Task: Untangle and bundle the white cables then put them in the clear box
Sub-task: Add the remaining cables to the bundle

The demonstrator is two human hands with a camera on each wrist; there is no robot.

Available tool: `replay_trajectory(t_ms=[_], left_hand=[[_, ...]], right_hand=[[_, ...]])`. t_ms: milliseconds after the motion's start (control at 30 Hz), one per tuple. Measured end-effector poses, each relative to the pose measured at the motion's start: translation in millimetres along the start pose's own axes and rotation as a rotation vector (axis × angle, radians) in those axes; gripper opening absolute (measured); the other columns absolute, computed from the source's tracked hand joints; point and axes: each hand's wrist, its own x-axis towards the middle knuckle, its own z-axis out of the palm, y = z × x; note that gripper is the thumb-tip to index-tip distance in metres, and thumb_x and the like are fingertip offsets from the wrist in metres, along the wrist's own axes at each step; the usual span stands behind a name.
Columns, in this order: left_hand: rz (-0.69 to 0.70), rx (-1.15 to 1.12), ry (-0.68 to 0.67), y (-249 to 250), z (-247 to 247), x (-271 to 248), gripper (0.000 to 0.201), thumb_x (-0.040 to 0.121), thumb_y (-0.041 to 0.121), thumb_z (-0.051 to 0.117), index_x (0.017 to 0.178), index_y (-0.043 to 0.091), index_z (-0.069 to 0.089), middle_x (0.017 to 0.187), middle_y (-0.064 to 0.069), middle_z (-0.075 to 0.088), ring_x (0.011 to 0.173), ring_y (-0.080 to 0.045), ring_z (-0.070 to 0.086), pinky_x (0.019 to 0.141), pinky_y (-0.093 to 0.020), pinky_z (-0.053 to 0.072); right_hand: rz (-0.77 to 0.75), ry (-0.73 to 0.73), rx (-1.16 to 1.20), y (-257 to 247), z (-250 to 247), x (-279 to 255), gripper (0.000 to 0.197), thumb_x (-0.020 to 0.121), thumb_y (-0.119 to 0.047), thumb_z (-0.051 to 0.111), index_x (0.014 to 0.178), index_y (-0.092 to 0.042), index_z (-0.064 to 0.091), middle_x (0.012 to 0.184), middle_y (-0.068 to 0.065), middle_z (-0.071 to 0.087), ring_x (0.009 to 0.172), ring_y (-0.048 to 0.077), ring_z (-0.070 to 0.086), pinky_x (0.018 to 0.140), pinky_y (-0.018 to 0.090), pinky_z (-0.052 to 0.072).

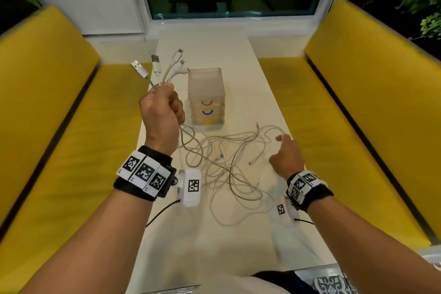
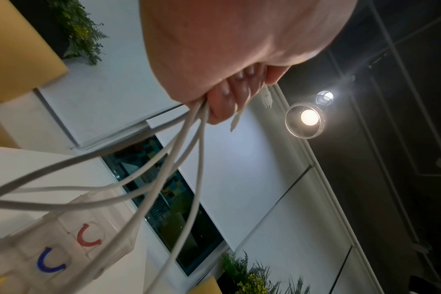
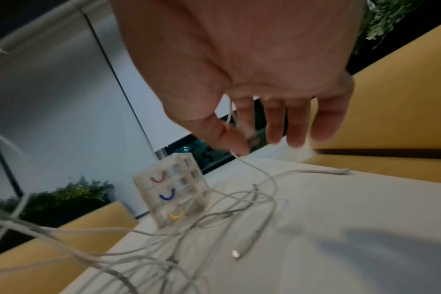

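Left hand fisted round white cables near plug ends, held high, likely so tails hang free. Right hand low, pinching one strand, probably to tease it loose. Tangle mostly on bench, just in front of clear box.

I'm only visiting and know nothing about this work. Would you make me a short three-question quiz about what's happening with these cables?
1. True or false: the left hand grips several white cables near their plugs.
2. The handles on the clear box, top to bottom, are: A) red, blue, yellow; B) yellow, red, blue; C) blue, yellow, red.
3. Fill in: the right hand pinches one cable between thumb and ____.

Key: 1 true; 2 A; 3 forefinger.
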Motion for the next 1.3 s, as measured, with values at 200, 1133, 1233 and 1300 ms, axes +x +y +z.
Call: replay_trajectory(t_ms=[200,1133,1233,1300], left_hand=[[-0.017,0.021,-0.008,-11.2,0.3,-4.6,0.036,0.088,0.019,0.047,0.058,0.021,0.027,0.047,0.009,0.022,0.044,-0.012,0.014,0.045,-0.025,0.015],[-0.108,0.171,-0.041,-35.7,-21.9,-13.4,0.052,0.091,0.016,0.047,0.042,0.030,0.044,0.044,0.013,0.032,0.038,-0.006,0.025,0.040,-0.016,0.024],[-0.098,0.169,-0.043,-32.5,-22.9,-11.8,0.048,0.088,0.019,0.048,0.041,0.030,0.043,0.043,0.013,0.031,0.038,-0.006,0.024,0.040,-0.017,0.024],[-0.095,0.172,-0.037,-30.4,-24.8,-10.5,0.047,0.086,0.021,0.048,0.040,0.029,0.043,0.043,0.013,0.031,0.038,-0.006,0.025,0.040,-0.017,0.024]], right_hand=[[-0.119,0.174,0.112,-53.3,-1.2,-19.0,0.075,0.075,-0.010,0.065,0.144,-0.018,0.035,0.144,0.010,0.044,0.134,0.035,0.038,0.108,0.056,0.029],[0.230,-0.500,-0.253,24.6,48.5,4.3,0.018,0.084,-0.017,0.064,0.069,-0.009,0.063,0.082,0.013,0.076,0.070,0.025,0.071,0.067,0.029,0.058],[0.299,-0.373,-0.063,34.0,41.4,9.6,0.019,0.085,-0.019,0.065,0.079,-0.001,0.067,0.075,0.016,0.076,0.069,0.033,0.075,0.066,0.041,0.063],[0.319,-0.288,0.037,37.5,33.1,12.6,0.021,0.090,-0.017,0.057,0.082,0.001,0.063,0.071,0.017,0.075,0.062,0.033,0.074,0.053,0.035,0.060]])
